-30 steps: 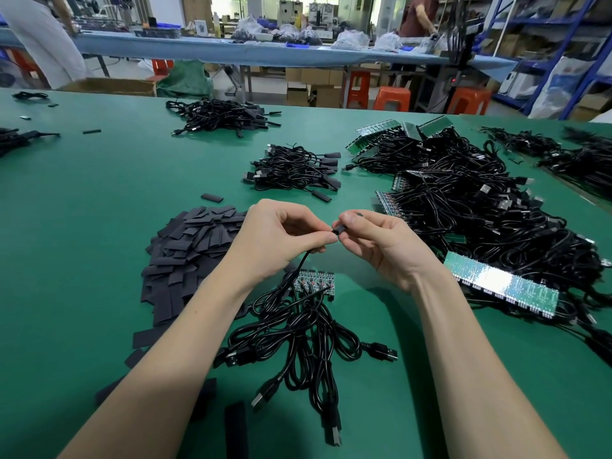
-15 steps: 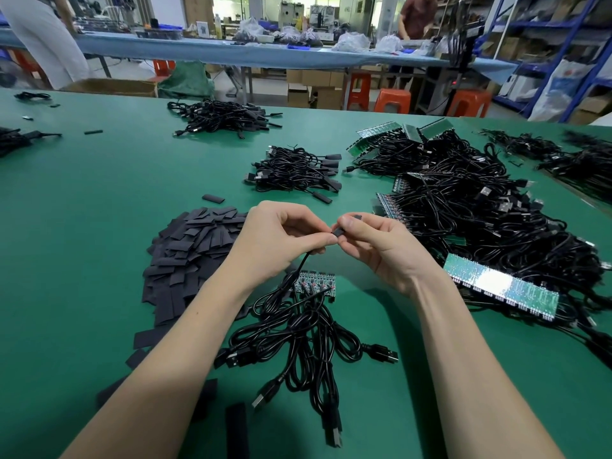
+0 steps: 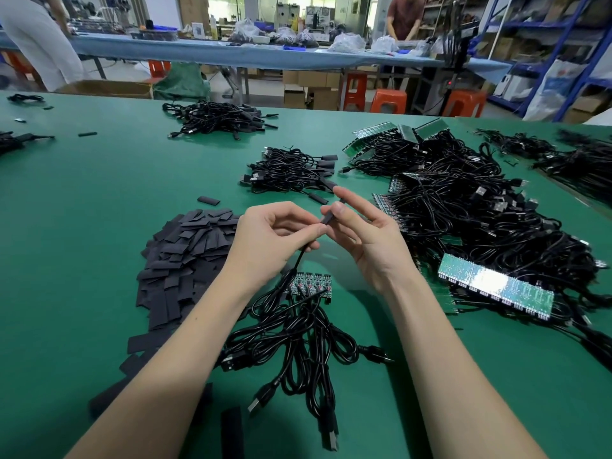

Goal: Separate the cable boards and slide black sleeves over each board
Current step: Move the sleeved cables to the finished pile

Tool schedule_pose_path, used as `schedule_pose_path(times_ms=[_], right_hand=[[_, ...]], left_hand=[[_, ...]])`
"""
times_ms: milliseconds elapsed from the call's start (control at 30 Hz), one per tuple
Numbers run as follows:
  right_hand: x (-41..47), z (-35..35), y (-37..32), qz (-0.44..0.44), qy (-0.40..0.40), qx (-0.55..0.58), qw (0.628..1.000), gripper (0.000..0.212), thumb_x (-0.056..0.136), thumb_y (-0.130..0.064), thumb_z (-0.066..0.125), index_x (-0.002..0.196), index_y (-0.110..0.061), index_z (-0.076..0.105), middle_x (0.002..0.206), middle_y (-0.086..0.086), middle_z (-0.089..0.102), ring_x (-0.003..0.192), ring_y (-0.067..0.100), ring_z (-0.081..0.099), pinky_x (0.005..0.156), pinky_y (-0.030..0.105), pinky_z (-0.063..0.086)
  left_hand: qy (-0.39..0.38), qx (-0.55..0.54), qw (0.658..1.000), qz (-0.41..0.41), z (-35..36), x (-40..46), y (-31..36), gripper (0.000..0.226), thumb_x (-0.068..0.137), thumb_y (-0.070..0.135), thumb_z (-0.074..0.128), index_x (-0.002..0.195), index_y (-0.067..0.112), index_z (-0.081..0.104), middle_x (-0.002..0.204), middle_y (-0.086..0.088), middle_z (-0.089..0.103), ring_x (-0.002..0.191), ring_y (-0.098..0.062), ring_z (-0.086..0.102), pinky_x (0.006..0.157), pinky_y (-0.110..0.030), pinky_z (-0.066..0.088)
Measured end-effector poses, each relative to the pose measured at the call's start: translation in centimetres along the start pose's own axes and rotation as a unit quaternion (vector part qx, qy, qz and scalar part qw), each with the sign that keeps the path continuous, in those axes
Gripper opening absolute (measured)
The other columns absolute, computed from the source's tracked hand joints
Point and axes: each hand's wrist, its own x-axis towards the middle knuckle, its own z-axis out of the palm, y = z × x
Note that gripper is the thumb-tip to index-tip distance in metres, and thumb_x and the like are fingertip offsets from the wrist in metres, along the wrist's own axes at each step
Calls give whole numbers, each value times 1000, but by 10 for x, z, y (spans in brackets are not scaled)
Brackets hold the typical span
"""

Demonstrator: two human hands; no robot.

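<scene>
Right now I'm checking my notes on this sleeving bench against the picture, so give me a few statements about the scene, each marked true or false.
1. Both hands meet on one black sleeve at the end of a cable. True: the left hand grips the cable just below it and the right hand pinches the sleeve.
2. The pile of loose black sleeves lies to the person's right. False: it lies on the left, beside the left forearm.
3. A short strip of joined green boards lies on the table below the hands. True.
4. The table has a blue top. False: it is green.
5. The stools beyond the table are orange. True.
</scene>
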Motion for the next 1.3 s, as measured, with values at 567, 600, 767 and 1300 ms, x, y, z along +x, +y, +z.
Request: schedule_pose_path(times_ms=[567, 600, 767, 1300], right_hand=[[5, -4, 3, -71, 5, -56, 996, 32, 82, -8, 81, 110, -21, 75, 91, 16, 76, 84, 21, 72, 83, 35, 59], [6, -4, 4, -82, 9, -63, 995, 31, 81, -7, 82, 109, -18, 75, 90, 17, 76, 85, 23, 71, 85, 38, 59], [7, -4, 8, -119, 5, -103, 988, 29, 81, -6, 82, 107, -17, 74, 97, 17, 77, 92, 22, 72, 93, 41, 58], [8, -3, 9, -125, 24, -95, 987, 24, 85, -2, 77, 108, -8, 78, 92, 16, 72, 84, 22, 65, 79, 36, 60]], left_hand=[[19, 31, 999, 15, 3, -2, -5, 10, 80, 9, 84, 83, 15, 77, 76, -5, 77, 68, -24, 76, 70, -29, 61], [22, 33, 999, 15, 3, -2, -6, 11, 80, 9, 84, 83, 16, 77, 76, -5, 77, 69, -24, 76, 70, -28, 61], [23, 33, 999, 14, 2, 0, -9, 12, 81, 6, 83, 84, 16, 75, 76, -4, 77, 69, -22, 76, 72, -28, 61], [27, 38, 999, 4, 5, -1, -6, 9, 83, 5, 81, 86, 10, 74, 76, -5, 77, 70, -23, 76, 75, -32, 62]])
